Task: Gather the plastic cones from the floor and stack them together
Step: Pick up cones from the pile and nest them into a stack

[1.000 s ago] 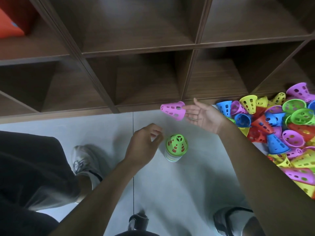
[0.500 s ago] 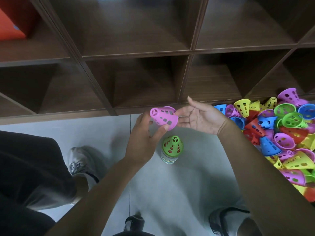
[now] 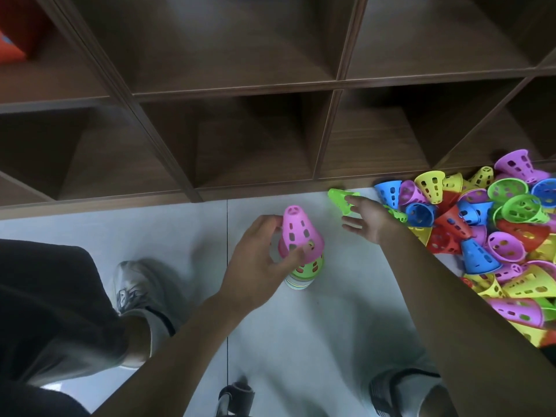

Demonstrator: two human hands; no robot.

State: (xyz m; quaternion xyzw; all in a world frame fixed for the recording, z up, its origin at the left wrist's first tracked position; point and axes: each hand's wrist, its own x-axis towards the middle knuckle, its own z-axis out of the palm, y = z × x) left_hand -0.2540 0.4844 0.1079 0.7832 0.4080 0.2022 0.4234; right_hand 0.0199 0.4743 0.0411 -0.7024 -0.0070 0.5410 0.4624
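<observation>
A stack of cones [image 3: 302,273] stands on the pale floor, a green one showing near its top. My left hand [image 3: 258,263] holds a pink perforated cone [image 3: 298,236] upright, its wide rim over the stack's top. My right hand [image 3: 365,218] is further right and pinches a green cone [image 3: 341,198] at its fingertips, just in front of the shelf base. A loose heap of pink, yellow, blue, green and red cones [image 3: 487,224] lies on the floor at the right.
A dark wooden cubby shelf [image 3: 255,139] runs across the back, its base meeting the floor. My shoes show at the left [image 3: 132,284] and at the bottom [image 3: 388,392]. Something orange [image 3: 9,49] sits in the top-left cubby.
The pink cone passed from my right hand to my left, which turned it upright and lowered it onto the stack. My right hand went right and picked up a green cone.
</observation>
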